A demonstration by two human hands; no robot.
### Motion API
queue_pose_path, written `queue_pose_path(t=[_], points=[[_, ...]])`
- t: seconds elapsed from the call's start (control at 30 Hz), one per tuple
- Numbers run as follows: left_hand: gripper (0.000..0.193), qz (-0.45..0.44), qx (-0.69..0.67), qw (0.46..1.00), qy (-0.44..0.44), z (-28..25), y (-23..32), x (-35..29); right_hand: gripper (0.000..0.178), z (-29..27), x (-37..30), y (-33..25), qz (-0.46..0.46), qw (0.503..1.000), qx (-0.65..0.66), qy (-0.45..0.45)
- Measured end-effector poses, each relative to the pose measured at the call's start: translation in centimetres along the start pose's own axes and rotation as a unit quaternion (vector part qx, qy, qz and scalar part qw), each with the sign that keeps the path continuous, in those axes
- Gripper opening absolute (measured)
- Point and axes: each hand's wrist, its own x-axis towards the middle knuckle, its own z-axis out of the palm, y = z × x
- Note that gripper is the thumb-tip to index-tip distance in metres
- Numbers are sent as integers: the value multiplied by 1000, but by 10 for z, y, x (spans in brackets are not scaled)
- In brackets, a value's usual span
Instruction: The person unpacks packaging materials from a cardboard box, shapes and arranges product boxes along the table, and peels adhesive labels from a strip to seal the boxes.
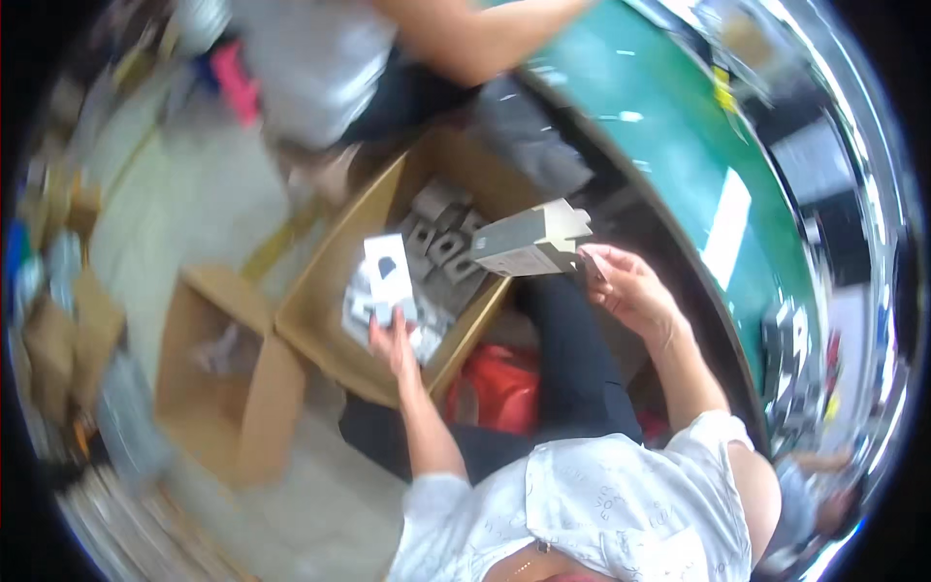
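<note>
My left hand (pixel 393 339) is closed on the lower end of a white insert (pixel 388 272) with a dark cut-out, held above a large open cardboard box (pixel 335 242). My right hand (pixel 626 291) grips the flap end of a small grey-and-white carton (pixel 524 241), whose end flaps stand open. The carton is tilted over the right rim of the large box. Inside that box lie several grey-white pieces with dark openings (pixel 446 247), along with pale, blurred items near my left hand.
A second open cardboard box (pixel 218 378) stands on the floor at left, with clear plastic inside. A red stool (pixel 499 388) is by my legs. The green-topped table (pixel 669 145) runs along the right. Another person's arm (pixel 465 39) reaches across the top.
</note>
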Motion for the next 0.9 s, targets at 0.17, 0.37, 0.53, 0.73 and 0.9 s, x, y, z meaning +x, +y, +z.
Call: queue_pose_path(t=[0.17, 0.37, 0.53, 0.73, 0.9], points=[[22, 92, 110, 974, -176, 111, 108, -67, 29, -97, -62, -120, -112, 990, 63, -50], [30, 161, 67, 945, -278, 254, 223, -138, 12, -231, -15, -203, -101, 989, 101, 26], [21, 115, 91, 913, -381, 332, 239, -117, 40, -271, 26, -233, -148, 921, 252, 257], [41, 130, 198, 856, -459, 369, 263, -147, 86, -172, -36, -164, -589, 683, -427, 67], [48, 8, 135, 868, -478, 364, 271, -118, 82, -114, -4, -126, -650, 580, -484, 79]])
